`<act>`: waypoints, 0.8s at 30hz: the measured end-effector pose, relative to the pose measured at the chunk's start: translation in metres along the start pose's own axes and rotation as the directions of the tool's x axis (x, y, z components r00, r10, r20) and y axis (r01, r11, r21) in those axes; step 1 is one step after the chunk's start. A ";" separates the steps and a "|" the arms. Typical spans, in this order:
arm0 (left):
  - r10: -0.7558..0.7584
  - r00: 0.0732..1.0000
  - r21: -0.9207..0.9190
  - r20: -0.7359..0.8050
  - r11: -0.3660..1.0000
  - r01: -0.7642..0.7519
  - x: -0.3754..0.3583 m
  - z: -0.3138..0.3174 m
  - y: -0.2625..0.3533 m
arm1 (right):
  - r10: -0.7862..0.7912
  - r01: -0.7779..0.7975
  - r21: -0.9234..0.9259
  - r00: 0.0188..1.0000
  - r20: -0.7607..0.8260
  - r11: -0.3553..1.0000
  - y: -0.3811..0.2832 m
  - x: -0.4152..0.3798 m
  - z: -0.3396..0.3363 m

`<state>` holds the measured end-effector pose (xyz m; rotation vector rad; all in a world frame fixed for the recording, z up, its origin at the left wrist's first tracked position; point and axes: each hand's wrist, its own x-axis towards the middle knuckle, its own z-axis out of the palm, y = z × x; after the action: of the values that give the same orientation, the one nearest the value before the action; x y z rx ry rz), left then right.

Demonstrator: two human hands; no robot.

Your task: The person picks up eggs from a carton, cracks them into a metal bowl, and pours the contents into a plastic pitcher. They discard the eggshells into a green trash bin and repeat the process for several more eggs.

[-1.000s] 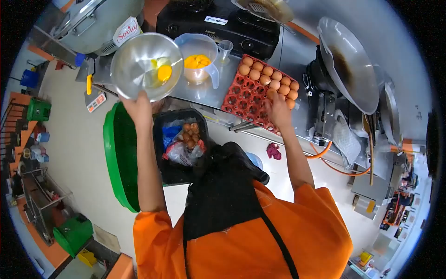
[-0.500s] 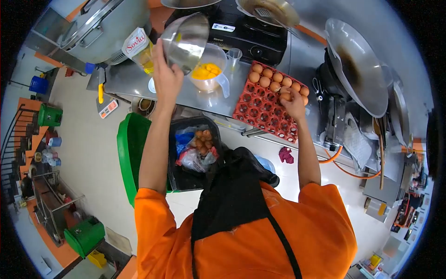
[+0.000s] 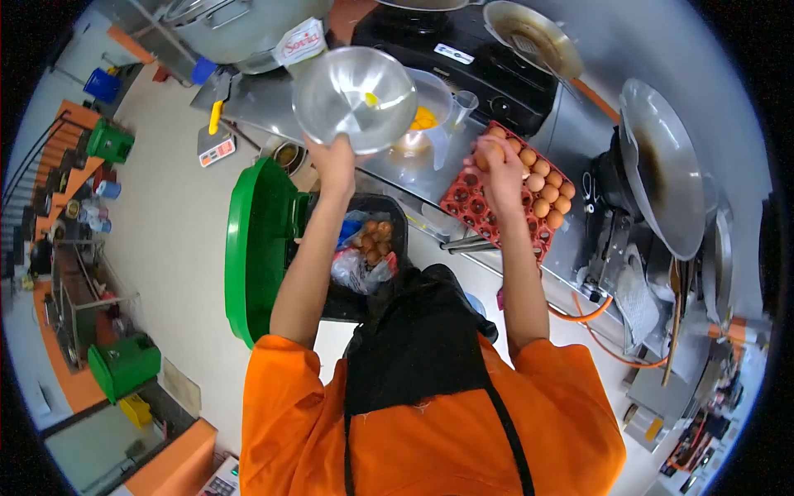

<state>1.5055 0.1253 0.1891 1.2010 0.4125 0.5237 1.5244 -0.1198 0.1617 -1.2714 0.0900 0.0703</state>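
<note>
My left hand (image 3: 334, 169) grips the near rim of a shiny metal mixing bowl (image 3: 327, 103), tilted so its inside shows. A small yellow bit of yolk (image 3: 370, 99) lies in it. Behind the bowl, and partly covered by it, stands a clear plastic measuring jug (image 3: 438, 87) with several egg yolks (image 3: 424, 118). My right hand (image 3: 503, 178) has its fingers closed round a brown egg (image 3: 490, 154), above the red egg tray (image 3: 459, 198). Several brown eggs (image 3: 541, 168) sit in the tray's right and far cells; other cells are bare.
A black gas stove (image 3: 513, 91) stands behind, with a used pan (image 3: 529, 41) on it. To the right is a large wok (image 3: 662, 174). Below the counter, an opened bin (image 3: 401, 223) holds eggshells and plastic bags, its green lid (image 3: 240, 248) swung left. A scale (image 3: 217, 145) lies further left.
My right hand has lifted an egg from the tray and moved left with it. My left hand has tipped the bowl, turning its inside toward me. The camera view has shifted.
</note>
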 end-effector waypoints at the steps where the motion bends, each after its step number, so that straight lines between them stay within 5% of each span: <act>1: -0.073 0.997 -0.018 0.008 0.997 0.074 -0.007 -0.015 -0.008 | -0.096 0.096 -0.008 0.995 0.042 0.995 0.003 -0.001 0.020; 3: -0.215 0.976 -0.058 0.022 0.975 0.216 -0.046 -0.038 0.003 | -0.094 0.099 -0.077 0.993 0.073 0.992 0.014 -0.007 0.053; 6: -0.330 0.943 -0.202 -0.052 0.928 0.313 -0.092 -0.066 -0.002 | -0.469 0.480 -0.465 0.871 0.147 0.744 0.061 -0.019 0.099; 9: -0.466 0.878 -0.378 -0.109 0.837 0.397 -0.121 -0.107 -0.006 | -0.464 0.514 -0.442 0.857 0.224 0.735 0.074 -0.039 0.115; 13: -0.478 0.847 -0.434 -0.232 0.830 0.349 -0.151 -0.145 -0.021 | -0.424 0.428 -0.318 0.902 0.085 0.846 0.073 -0.062 0.125; 15: -0.427 0.853 -0.405 -0.301 0.867 0.292 -0.164 -0.131 -0.012 | -0.391 0.495 -0.496 0.869 0.304 0.713 0.089 -0.085 0.139; 17: -0.432 0.843 -0.462 -0.320 0.848 0.260 -0.169 -0.138 -0.017 | -0.434 0.558 -0.444 0.828 0.355 0.701 0.106 -0.091 0.151; 20: -0.493 0.813 -0.519 -0.310 0.804 0.290 -0.174 -0.157 -0.024 | -0.341 0.418 -0.407 0.906 0.252 0.812 0.099 -0.094 0.154; 23: -0.495 0.797 -0.488 -0.347 0.821 0.298 -0.179 -0.169 -0.035 | -0.230 0.401 -0.391 0.880 0.415 0.828 0.079 -0.092 0.155; 24: -0.473 0.803 -0.483 -0.362 0.832 0.273 -0.181 -0.171 -0.042 | -0.232 0.508 -0.420 0.800 0.553 0.752 0.074 -0.092 0.157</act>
<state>1.2696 0.1395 0.1008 0.5417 0.8971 0.5113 1.4295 0.0515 0.1465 -1.7992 -0.6716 0.0476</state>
